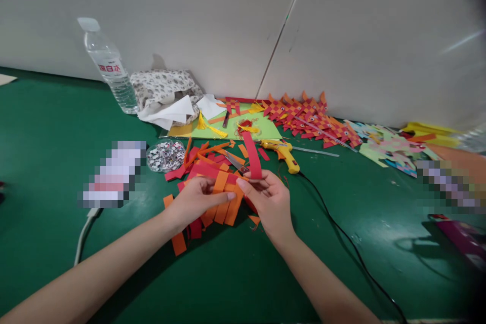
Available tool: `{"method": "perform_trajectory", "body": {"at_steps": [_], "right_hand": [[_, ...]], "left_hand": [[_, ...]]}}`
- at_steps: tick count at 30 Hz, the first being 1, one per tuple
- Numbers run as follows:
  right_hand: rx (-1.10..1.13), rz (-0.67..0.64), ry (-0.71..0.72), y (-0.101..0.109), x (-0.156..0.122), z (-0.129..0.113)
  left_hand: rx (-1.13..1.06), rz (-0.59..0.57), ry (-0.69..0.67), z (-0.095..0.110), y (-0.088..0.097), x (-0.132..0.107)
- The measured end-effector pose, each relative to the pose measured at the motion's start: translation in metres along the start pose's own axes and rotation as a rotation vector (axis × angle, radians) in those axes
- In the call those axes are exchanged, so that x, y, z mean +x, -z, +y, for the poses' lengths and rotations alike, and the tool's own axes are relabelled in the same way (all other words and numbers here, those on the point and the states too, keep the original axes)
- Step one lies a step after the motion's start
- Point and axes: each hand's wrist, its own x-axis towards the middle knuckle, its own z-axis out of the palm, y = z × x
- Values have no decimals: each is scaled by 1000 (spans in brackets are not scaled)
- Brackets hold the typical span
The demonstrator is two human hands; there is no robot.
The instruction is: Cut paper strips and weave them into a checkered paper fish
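Observation:
My left hand (195,200) pinches a piece made of orange paper strips (224,202) side by side, thumb lying across the front. Beside it, my right hand (271,205) has its thumb and fingers closed at the piece's right edge. A red paper strip (252,154) rises from the right fingers and curves away from me. Scissors (235,162) lie just behind the hands among loose red and orange strips (201,157). Their handles are hidden. Whether the red strip is joined to the orange ones, I cannot tell.
A yellow glue gun (283,154) with a black cord lies to the right. Finished woven paper fish (304,116) are heaped by the wall. Left are a bag of googly eyes (166,156), a phone (117,172) on a cable, a water bottle (110,71) and a tissue pack (163,86).

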Motion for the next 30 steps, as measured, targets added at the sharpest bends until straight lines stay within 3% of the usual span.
{"method": "perform_trajectory", "body": {"at_steps": [8,14,19,24,30], "right_hand": [[22,17,45,-1,0,-1],[-24,-6,121,0,0,2],[-42,-75,142,0,-2,3],[-35,-39,138,-1,0,3],[-19,62,91,2,0,2]], "left_hand": [[-201,-25,9,1,1,1],[-299,123,-14,-2,5,5],[-303,58,6,-2,6,6],[-269,-6,58,-2,4,5],[-280,37,28,-6,7,7]]}}
